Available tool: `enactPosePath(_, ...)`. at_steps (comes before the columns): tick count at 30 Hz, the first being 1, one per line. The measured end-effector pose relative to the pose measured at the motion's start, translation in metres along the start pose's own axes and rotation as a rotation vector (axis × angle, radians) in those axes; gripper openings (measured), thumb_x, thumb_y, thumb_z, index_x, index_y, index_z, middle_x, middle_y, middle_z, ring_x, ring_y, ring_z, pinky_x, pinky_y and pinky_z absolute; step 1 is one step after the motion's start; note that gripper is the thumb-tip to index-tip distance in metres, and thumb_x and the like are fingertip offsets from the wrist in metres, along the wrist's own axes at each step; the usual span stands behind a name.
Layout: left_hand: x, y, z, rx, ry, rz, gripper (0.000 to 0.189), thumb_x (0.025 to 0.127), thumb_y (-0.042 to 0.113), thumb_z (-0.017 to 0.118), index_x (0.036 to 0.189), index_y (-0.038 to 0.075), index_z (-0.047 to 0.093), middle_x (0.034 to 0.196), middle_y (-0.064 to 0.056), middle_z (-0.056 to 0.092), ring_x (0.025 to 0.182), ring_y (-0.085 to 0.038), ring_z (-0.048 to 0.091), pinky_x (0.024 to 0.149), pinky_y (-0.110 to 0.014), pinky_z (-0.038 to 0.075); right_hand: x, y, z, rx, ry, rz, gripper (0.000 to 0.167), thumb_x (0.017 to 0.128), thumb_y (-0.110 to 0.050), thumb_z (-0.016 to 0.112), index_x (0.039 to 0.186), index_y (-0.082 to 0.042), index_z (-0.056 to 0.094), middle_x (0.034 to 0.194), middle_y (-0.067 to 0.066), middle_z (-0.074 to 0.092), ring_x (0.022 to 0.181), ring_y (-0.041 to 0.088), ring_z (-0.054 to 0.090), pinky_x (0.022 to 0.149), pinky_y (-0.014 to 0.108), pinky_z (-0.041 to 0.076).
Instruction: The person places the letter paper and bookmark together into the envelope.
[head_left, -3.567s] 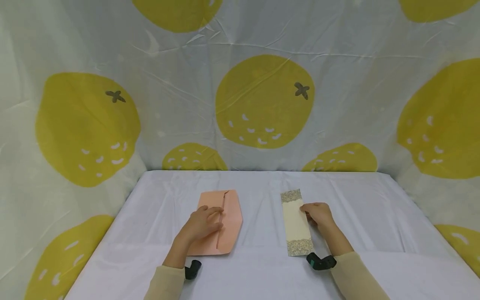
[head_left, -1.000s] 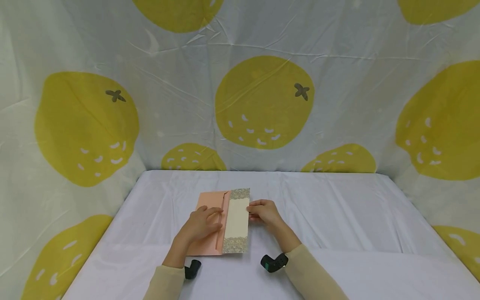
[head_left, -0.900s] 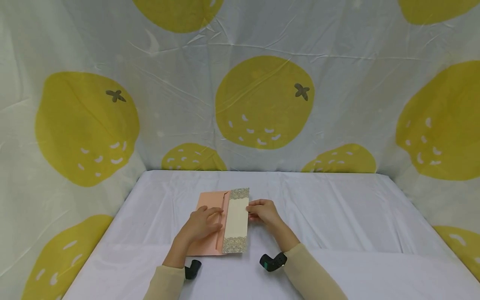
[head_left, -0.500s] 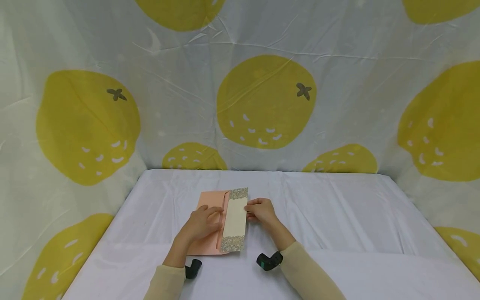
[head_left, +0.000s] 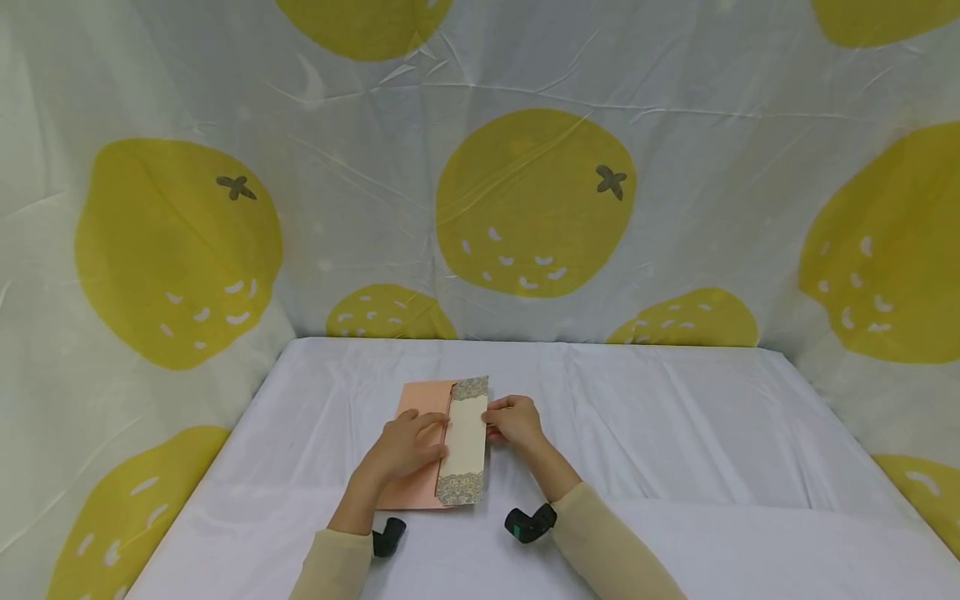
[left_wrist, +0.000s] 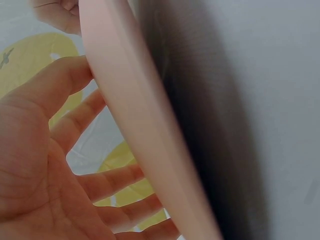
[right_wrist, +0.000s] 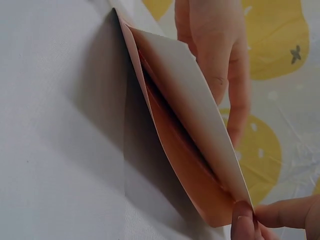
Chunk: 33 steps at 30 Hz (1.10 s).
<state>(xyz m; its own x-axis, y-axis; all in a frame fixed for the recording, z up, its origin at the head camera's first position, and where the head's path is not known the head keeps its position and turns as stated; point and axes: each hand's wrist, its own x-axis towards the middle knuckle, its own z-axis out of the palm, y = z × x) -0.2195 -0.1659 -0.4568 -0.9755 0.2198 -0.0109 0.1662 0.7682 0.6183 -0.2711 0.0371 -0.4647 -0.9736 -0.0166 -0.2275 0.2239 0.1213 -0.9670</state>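
Note:
A pink envelope (head_left: 422, 400) lies on the white-covered table, its flap side turned right. My left hand (head_left: 405, 446) rests on it with spread fingers, the fingertips near the pocket's edge. A cream card (head_left: 467, 437) with patterned bands at both ends stands over the flap, its left long edge at the envelope's opening; how far in it sits I cannot tell. My right hand (head_left: 516, 423) pinches the card's right edge between thumb and fingers. From the right wrist view, the card (right_wrist: 192, 95) tilts up from the flap, leaving a dark gap between them.
The white cloth (head_left: 675, 433) covers the table on both sides of the envelope. A curtain (head_left: 360, 192) printed with yellow fruit hangs behind and at the sides. Black wrist devices (head_left: 530, 523) sit below both hands.
My right hand has brought the card leftward from the right side of the table onto the envelope flap, and lately a little farther left to the opening. My left hand has stayed put.

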Motion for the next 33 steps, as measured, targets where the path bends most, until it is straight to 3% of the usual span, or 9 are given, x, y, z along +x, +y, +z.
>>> enactPosePath(20,0.001,-0.001,0.000,0.001,0.011,-0.005,0.043,0.086,0.029,0.072,0.128,0.020,0.063,0.140,-0.028,0.044,0.125,-0.056,0.039,0.093,-0.066,0.038,-0.001,-0.001,0.017,-0.033,0.024,-0.010,0.011,0.081,0.005,0.068,0.091,0.008,0.065,0.060,0.006,0.060,0.047,0.008,0.056,0.047,0.023,0.051)
enactPosePath(33,0.001,-0.002,0.001,0.007,0.010,-0.011,0.043,0.087,0.030,0.071,0.128,0.021,0.063,0.141,-0.029,0.043,0.125,-0.057,0.039,0.094,-0.066,0.037,-0.002,0.003,0.031,0.010,0.027,-0.023,0.010,0.081,0.007,0.068,0.090,0.010,0.063,0.071,0.013,0.064,0.052,0.011,0.062,0.053,0.026,0.055)
